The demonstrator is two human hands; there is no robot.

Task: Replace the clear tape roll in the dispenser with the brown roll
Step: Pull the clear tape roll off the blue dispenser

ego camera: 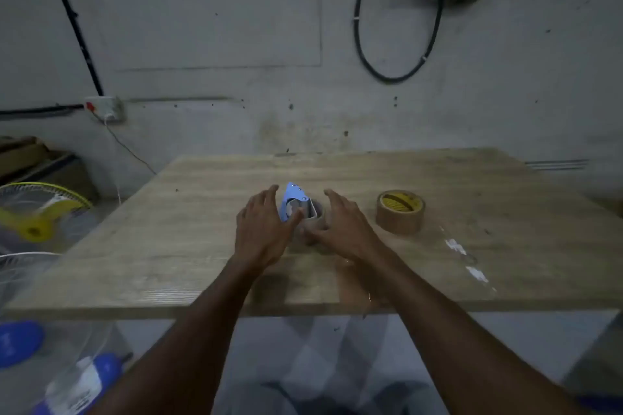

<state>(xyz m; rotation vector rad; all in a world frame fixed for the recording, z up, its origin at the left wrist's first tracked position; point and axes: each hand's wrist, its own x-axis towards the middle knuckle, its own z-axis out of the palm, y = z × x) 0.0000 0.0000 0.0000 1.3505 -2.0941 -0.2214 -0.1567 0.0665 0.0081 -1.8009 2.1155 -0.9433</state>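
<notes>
A blue and silver tape dispenser (294,200) stands on the wooden table (202,246) near its middle, with the clear roll partly hidden behind my hands. My left hand (261,229) is just left of the dispenser, fingers spread, thumb touching its side. My right hand (340,226) is just right of it, fingers apart, its thumb low by the dispenser's base. Neither hand visibly grips anything. The brown tape roll (400,211) lies flat on the table to the right, about a hand's width from my right hand.
Scraps of clear tape (467,258) stick to the table at the right. A yellow fan (40,212) and a white fan guard (30,280) sit left of the table, with blue objects (20,342) below. The wall is close behind.
</notes>
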